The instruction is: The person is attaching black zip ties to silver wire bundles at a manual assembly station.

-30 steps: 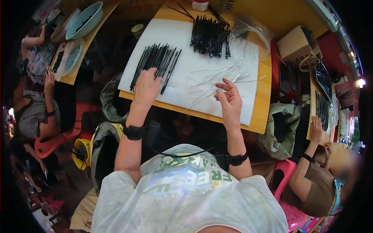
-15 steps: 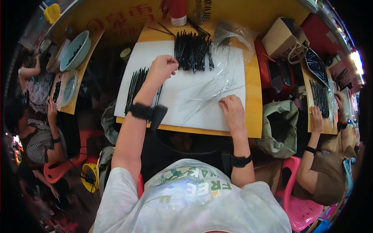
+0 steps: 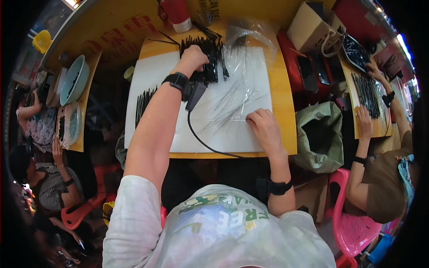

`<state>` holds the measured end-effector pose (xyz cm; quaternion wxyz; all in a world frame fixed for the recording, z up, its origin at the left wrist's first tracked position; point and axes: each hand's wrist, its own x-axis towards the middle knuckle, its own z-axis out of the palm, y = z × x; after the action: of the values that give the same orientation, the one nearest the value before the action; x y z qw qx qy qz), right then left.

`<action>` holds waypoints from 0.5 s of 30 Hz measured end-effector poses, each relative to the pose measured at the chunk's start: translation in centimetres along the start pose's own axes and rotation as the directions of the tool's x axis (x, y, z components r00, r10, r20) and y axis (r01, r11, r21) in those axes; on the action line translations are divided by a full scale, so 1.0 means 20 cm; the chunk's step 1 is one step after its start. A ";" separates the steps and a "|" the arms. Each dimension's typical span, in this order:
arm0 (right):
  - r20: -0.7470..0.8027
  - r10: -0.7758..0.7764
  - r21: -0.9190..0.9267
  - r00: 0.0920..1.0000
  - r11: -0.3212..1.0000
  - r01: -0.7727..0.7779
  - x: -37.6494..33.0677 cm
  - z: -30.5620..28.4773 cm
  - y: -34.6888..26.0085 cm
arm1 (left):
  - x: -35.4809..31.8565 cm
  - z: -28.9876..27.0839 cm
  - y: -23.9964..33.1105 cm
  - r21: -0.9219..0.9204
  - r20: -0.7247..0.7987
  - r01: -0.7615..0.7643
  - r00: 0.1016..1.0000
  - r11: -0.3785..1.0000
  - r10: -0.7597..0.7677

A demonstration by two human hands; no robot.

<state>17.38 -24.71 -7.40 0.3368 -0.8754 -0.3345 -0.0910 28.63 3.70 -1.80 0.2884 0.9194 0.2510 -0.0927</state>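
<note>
1. The left hand reaches to the far side of the white sheet, fingers curled down onto the far pile of black sticks; whether they pinch any cannot be told.
2. The right hand lies knuckles up near the sheet's near right edge, fingers folded under, touching the clear sleeves spread over the middle. No stick shows in it.
3. A smaller stick pile lies at the sheet's left, well apart from both hands.
4. A black wrist box hangs off the left wristband, its cable looping over the near table edge, crossing the sheet between the hands.
5. A red cylinder with a white base stands beyond the far pile; a crumpled clear bag sits beside it on the right.
6. Right of the yellow table: a red crate, a brown carton, and an open green sack.
7. Left: a teal bowl on a side table.
8. A co-worker's hand rests by more sticks on the right table.
</note>
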 end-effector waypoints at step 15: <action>0.069 -0.145 -0.055 0.987 0.987 0.149 0.00 0.01 -0.04 | -0.37 -0.21 -0.38 -0.808 0.291 0.247 0.957 0.535 -0.002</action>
<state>16.84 -24.19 -7.14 0.2916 -0.8606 -0.4060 -0.0971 18.53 8.48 0.32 0.7139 0.6292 0.2909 -0.0991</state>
